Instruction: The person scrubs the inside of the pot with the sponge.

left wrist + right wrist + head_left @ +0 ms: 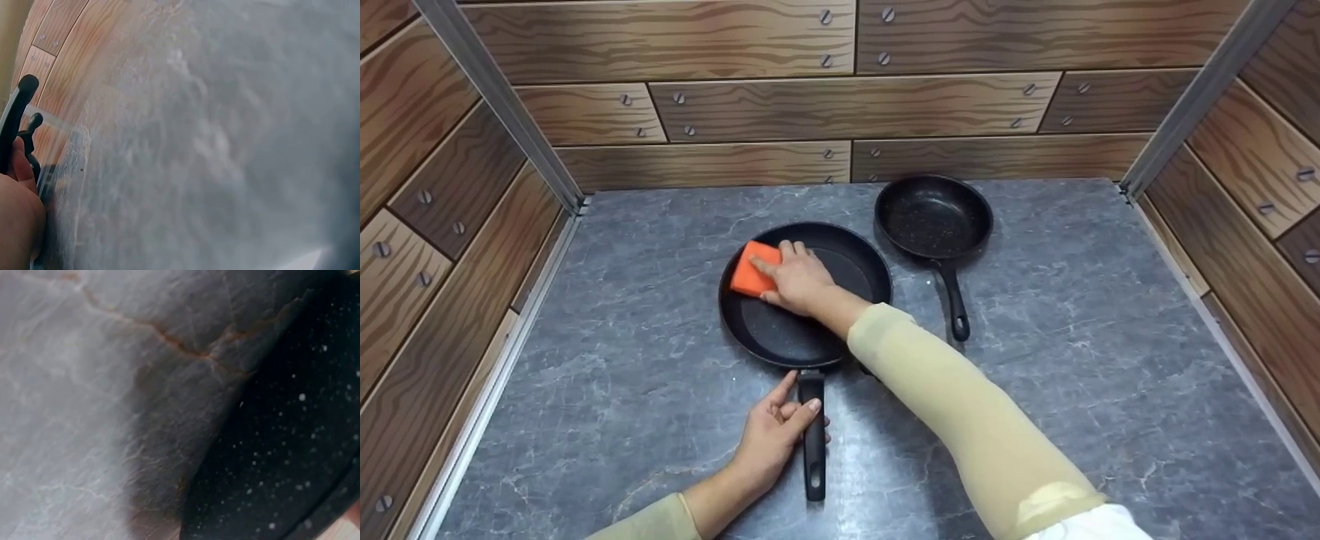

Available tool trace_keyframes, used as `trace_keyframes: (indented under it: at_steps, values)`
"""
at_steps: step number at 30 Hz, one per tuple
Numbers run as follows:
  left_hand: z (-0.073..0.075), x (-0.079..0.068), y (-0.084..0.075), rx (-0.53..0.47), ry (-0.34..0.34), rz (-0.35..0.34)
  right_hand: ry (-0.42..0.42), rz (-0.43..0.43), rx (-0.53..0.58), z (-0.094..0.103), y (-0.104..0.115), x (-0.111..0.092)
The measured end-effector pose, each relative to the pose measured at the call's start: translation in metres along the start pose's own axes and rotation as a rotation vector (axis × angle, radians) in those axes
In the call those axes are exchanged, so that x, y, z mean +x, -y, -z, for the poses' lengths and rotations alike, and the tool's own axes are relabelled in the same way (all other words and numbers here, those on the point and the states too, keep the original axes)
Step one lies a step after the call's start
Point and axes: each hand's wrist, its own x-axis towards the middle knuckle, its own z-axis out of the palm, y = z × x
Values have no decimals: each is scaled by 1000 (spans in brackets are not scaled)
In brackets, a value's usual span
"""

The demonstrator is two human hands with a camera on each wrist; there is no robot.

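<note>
Orange sponge (751, 279) under right hand (799, 279), seemingly gripped.

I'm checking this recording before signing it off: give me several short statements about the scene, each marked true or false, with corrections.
1. The right hand holds an orange sponge inside the larger frying pan. True.
2. The left hand holds the larger frying pan's handle. True.
3. The smaller frying pan is farther from the person than the larger one. True.
4. In the head view, the smaller frying pan is left of the larger one. False: it is to the right.
5. Both frying pans lie upside down. False: both are upright, their insides showing.
6. The left hand touches the orange sponge. False: only the right hand does.
</note>
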Motion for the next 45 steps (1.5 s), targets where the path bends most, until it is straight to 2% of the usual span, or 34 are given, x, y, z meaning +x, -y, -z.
trace_keyframes:
  at_steps: [10,24,38,45]
  values:
    - [0,1,2,-20,8,-5,-4,-119,-9,2,-12,1]
    - [-1,1,2,-37,13,-7,11,-202,-79,6,-26,-4]
    - [-2,0,1,-36,5,-17,6,-242,-162,12,-47,-17]
    - [-4,0,1,-37,5,-19,-40,-226,-197,13,-58,-27]
